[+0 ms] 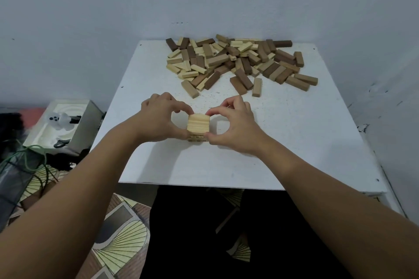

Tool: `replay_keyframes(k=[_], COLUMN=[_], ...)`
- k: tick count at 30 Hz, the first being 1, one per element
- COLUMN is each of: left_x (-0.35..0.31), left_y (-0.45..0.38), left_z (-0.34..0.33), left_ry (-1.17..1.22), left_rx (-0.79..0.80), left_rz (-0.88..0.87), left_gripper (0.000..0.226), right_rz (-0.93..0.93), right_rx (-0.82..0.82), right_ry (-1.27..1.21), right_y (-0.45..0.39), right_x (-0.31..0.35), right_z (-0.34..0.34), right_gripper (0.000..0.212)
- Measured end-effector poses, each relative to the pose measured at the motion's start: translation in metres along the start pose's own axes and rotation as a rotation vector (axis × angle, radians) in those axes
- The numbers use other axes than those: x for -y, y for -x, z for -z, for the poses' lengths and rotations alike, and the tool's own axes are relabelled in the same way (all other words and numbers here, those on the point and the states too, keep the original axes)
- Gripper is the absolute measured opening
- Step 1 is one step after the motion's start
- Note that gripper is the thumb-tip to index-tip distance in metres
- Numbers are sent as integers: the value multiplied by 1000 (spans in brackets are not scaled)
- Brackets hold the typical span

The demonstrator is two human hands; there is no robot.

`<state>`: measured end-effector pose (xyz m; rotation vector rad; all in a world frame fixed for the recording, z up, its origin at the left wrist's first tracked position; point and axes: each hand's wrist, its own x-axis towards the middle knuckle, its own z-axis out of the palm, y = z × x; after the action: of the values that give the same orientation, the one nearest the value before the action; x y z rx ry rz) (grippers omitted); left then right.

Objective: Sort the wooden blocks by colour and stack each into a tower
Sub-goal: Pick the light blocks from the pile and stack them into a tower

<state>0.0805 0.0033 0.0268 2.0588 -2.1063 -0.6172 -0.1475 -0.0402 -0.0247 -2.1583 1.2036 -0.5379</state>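
Head view, the only one I have: my left hand (161, 118) and right hand (233, 124) flank a short pale tower (198, 128) near the middle of the white tabletop (294, 142). Each hand pinches a side of it between thumb and fingertips, squaring the top layer of light blocks. The mixed pile (240, 61) of pale, tan and dark blocks lies well apart, at the far edge. To do this well, I judge I should press evenly from both sides, keep the layers flush, and let go gently so nothing shifts before fetching another pale block.
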Motion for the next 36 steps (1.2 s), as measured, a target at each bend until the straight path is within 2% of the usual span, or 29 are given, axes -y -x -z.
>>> replay_keyframes(k=[8, 20, 29, 33, 36], left_x=[8, 13, 19, 21, 22], left_y=[-2, 1, 7, 8, 9], left_z=[-6, -11, -11, -13, -14], left_ry=[48, 75, 218, 269, 313], left_rx=[-39, -24, 5, -34, -25], left_rz=[-9, 16, 59, 59, 72], left_gripper=[54, 55, 78, 61, 61], right_rz=[4, 7, -11, -25, -27], right_rx=[5, 26, 38, 50, 44], right_ry=[40, 38, 32, 13, -16], right_y=[-3, -1, 1, 3, 5], right_x=[0, -1, -5, -6, -6], right_z=[0, -2, 2, 4, 3], right_gripper=[53, 51, 59, 64, 61])
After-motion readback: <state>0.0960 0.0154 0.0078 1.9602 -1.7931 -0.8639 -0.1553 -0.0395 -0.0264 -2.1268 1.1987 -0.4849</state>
